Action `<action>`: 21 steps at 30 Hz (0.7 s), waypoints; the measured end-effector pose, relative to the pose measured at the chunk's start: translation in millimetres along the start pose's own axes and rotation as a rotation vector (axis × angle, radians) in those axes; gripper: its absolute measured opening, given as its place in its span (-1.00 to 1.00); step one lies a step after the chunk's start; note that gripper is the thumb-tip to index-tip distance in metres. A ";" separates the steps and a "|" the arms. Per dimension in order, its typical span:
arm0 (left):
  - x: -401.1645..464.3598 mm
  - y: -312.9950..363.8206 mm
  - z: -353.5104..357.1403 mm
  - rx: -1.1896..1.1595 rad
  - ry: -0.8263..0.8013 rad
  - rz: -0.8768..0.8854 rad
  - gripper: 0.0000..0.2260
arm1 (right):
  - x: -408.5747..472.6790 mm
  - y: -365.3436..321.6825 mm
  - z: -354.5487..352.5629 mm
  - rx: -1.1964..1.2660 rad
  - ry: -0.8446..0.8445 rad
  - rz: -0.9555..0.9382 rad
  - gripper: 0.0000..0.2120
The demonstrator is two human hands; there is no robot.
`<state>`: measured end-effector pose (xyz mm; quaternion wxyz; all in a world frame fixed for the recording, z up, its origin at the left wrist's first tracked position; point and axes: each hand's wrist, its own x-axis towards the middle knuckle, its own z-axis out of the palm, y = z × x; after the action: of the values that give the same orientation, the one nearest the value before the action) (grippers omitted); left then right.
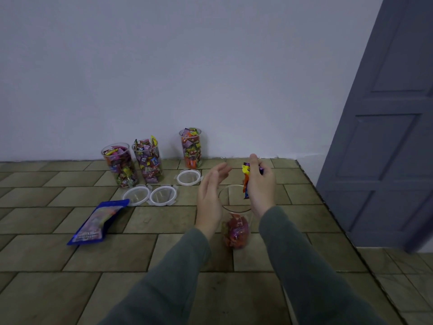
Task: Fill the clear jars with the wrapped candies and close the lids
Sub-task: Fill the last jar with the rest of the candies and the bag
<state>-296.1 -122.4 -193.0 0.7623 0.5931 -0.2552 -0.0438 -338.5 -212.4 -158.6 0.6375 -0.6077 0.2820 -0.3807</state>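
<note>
Right hand [261,184] pinches a bunch of wrapped candies [245,181] just above the mouth of the near clear jar [235,221], which stands on the tiled floor [164,249] between both hands, roughly a third full of candy. Left hand [210,195] is flat-fingered, holding nothing, just beside the jar's left rim; contact unclear. 3 full jars [146,161] stand by the wall [187,66], lids off. 3 white-rimmed lids [162,195] lie on the floor in front of them. Blue candy bag [98,222] lies flat to the left. Grey door [386,137] at right.
</note>
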 end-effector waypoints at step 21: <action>0.2 -40.2 -0.4 -0.121 0.053 -0.280 -0.46 | 9.9 -0.8 -11.0 -0.012 -0.504 0.013 -0.73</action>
<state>-286.2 -133.9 -230.2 0.7895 0.5770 -0.1464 -0.1492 -342.3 -226.7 -157.9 0.6863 -0.6855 0.1201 -0.2114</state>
